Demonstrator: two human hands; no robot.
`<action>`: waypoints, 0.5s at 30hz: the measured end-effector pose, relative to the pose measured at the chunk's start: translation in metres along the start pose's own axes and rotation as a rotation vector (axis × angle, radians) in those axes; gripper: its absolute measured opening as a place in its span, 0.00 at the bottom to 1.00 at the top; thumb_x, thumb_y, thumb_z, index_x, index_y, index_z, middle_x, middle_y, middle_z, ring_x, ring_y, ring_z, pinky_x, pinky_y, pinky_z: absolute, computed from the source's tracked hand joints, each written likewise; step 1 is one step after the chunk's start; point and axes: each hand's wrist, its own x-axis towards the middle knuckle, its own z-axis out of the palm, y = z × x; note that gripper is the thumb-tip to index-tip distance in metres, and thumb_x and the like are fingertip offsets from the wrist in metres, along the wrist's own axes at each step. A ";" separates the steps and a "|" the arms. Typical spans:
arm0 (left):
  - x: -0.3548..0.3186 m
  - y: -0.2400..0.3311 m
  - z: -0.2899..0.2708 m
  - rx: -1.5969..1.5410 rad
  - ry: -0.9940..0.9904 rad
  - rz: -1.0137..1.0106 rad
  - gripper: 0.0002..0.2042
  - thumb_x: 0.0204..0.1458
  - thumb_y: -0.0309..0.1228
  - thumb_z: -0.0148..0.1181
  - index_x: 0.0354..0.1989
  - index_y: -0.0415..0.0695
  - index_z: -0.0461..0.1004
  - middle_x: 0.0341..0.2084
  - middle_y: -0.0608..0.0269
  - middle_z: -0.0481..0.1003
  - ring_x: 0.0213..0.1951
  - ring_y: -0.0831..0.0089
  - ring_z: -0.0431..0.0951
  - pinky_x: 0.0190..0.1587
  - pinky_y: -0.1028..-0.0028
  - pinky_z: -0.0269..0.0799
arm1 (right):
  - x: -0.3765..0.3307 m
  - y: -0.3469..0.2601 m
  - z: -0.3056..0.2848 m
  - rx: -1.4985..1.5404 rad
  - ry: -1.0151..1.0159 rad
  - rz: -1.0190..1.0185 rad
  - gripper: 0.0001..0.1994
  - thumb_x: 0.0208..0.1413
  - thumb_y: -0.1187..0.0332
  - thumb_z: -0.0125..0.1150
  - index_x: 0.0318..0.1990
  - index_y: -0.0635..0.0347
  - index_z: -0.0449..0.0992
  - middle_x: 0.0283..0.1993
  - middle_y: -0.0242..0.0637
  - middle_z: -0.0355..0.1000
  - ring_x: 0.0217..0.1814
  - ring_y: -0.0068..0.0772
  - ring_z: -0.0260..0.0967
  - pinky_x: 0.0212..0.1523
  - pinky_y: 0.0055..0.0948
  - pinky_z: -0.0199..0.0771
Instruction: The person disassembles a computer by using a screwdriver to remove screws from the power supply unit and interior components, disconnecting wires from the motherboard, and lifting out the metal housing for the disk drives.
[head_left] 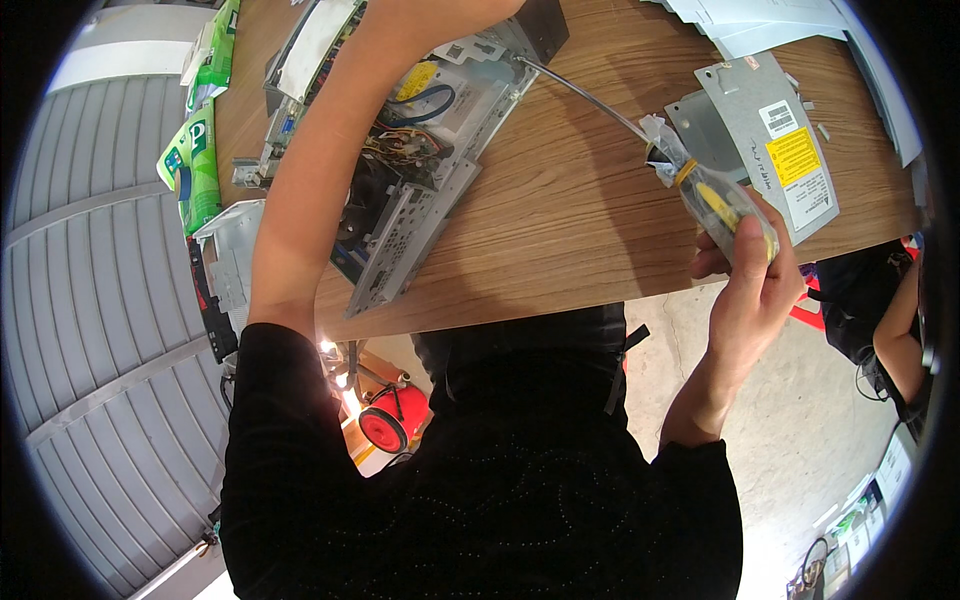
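My right hand [755, 270] grips a screwdriver [720, 205] by its yellow handle, which is wrapped in clear plastic held by a yellow band. Its long metal shaft points up and left, with the tip at the edge of an opened metal chassis [415, 230]. Inside the chassis are wires, a blue cable [425, 105] and a yellow label. My left arm stretches across the chassis, and my left hand [455, 12] is at its far side, cut off by the top of the picture. The left fingers are out of sight.
Right of the screwdriver lies a grey metal cover plate [790, 150] with a yellow label. Green packets [195, 165] stand at the table's left edge. White sheets [760, 22] lie at the far right. Another person's arm [900, 330] shows at right. A red cylinder [393, 417] sits below the table.
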 end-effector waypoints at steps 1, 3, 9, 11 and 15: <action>0.000 0.000 0.000 -0.003 -0.005 -0.005 0.04 0.49 0.24 0.58 0.24 0.38 0.74 0.20 0.56 0.74 0.23 0.59 0.73 0.29 0.65 0.65 | -0.001 0.000 0.000 0.000 -0.006 0.005 0.19 0.63 0.59 0.54 0.47 0.71 0.77 0.33 0.45 0.78 0.21 0.22 0.73 0.21 0.18 0.71; -0.001 0.000 0.000 -0.005 -0.003 -0.006 0.04 0.49 0.24 0.58 0.24 0.38 0.74 0.20 0.56 0.74 0.24 0.59 0.73 0.29 0.65 0.65 | -0.005 0.000 0.002 0.007 -0.012 -0.001 0.19 0.63 0.59 0.55 0.47 0.71 0.77 0.33 0.45 0.78 0.21 0.22 0.73 0.21 0.19 0.72; 0.001 0.001 0.001 -0.004 0.006 0.000 0.04 0.49 0.24 0.58 0.24 0.38 0.74 0.21 0.56 0.74 0.24 0.59 0.73 0.30 0.65 0.65 | -0.023 0.002 0.009 -0.038 -0.031 -0.101 0.19 0.63 0.60 0.56 0.47 0.71 0.76 0.33 0.43 0.78 0.22 0.22 0.73 0.22 0.20 0.72; 0.002 0.003 -0.001 -0.001 -0.001 -0.001 0.04 0.49 0.24 0.58 0.24 0.38 0.74 0.21 0.56 0.74 0.24 0.59 0.74 0.30 0.65 0.65 | -0.023 0.000 0.010 -0.069 -0.039 -0.150 0.19 0.63 0.60 0.55 0.48 0.72 0.75 0.34 0.44 0.78 0.22 0.22 0.73 0.22 0.19 0.72; -0.002 0.000 -0.001 -0.002 0.005 -0.008 0.04 0.49 0.24 0.59 0.24 0.39 0.74 0.21 0.57 0.75 0.24 0.59 0.74 0.29 0.65 0.66 | -0.011 0.000 0.009 0.093 -0.030 0.042 0.20 0.66 0.60 0.50 0.53 0.71 0.72 0.36 0.45 0.77 0.23 0.23 0.73 0.21 0.20 0.71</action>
